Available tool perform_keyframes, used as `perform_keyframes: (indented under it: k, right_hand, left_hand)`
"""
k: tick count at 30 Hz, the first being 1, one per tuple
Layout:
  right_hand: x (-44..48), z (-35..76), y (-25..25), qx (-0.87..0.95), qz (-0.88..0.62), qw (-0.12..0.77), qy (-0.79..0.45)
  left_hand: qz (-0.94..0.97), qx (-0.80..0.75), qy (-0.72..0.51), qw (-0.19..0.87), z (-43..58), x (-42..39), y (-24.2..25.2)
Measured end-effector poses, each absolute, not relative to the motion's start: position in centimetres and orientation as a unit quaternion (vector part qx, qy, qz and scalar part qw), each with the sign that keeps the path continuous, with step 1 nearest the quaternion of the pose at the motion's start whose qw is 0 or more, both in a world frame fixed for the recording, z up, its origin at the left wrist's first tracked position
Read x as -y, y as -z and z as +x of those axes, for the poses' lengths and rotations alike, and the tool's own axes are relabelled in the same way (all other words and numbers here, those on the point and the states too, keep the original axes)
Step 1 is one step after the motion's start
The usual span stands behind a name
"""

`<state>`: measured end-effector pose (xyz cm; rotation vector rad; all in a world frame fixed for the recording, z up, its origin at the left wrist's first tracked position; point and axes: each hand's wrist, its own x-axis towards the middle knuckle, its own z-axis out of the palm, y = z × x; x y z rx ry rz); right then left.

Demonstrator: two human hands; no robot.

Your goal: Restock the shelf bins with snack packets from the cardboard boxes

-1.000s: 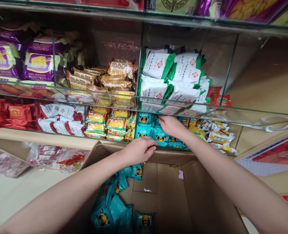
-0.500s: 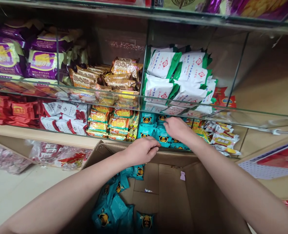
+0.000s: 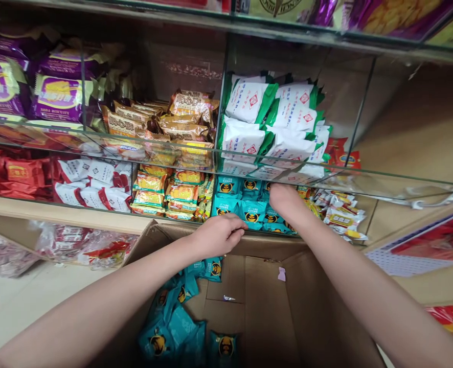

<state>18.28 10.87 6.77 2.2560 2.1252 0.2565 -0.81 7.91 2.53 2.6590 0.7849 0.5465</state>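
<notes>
My left hand (image 3: 222,235) hovers by the far rim of a cardboard box (image 3: 267,301), its fingers curled. Whatever may be in those fingers is hidden. Under the glass, my right hand (image 3: 286,200) reaches into a low shelf compartment among small teal snack packets (image 3: 252,212) with a black and yellow face print. Its fingers are out of sight there, so I cannot tell whether they grip one. More teal packets (image 3: 180,327) lie loose along the left side inside the box, and a single packet (image 3: 225,346) lies nearer its middle.
A glass shelf edge (image 3: 337,181) runs just above my right hand. White-green packets (image 3: 249,143) and brown-gold ones (image 3: 191,110) sit above; yellow packets (image 3: 182,193) are left of the teal stack. Plastic bags (image 3: 99,248) lie on the floor at left.
My right hand has gone a little deeper into the shelf and to the right, its fingers now hidden. The left hand stays near the box rim. The view has shifted slightly.
</notes>
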Motion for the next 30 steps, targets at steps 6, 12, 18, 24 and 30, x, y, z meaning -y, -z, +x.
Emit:
perform_keyframes:
  k: [6, 12, 18, 24, 30]
  right_hand:
    - [-11.0, 18.2, -6.5, -0.678, 0.730, 0.000, -0.092]
    - [-10.6, 17.8, -6.7, -0.694, 0.716, 0.003, -0.077]
    - [-11.7, 18.0, -6.7, -0.692, 0.719, 0.021, -0.061]
    - [-11.8, 18.6, -7.2, -0.716, 0.696, 0.037, -0.031]
    - [-10.2, 18.2, -7.6, -0.708, 0.705, 0.028, -0.038]
  left_hand:
    - [0.929, -0.276, -0.191, 0.158, -0.8, -7.9, -2.6]
    - [0.930, -0.272, -0.194, 0.152, -0.8, -8.0, -2.3]
    - [0.928, -0.277, -0.192, 0.157, -0.8, -7.9, -2.4]
    - [0.929, -0.282, -0.184, 0.155, -0.8, -7.8, -2.7]
    - [0.929, -0.282, -0.184, 0.151, -0.8, -7.8, -2.6]
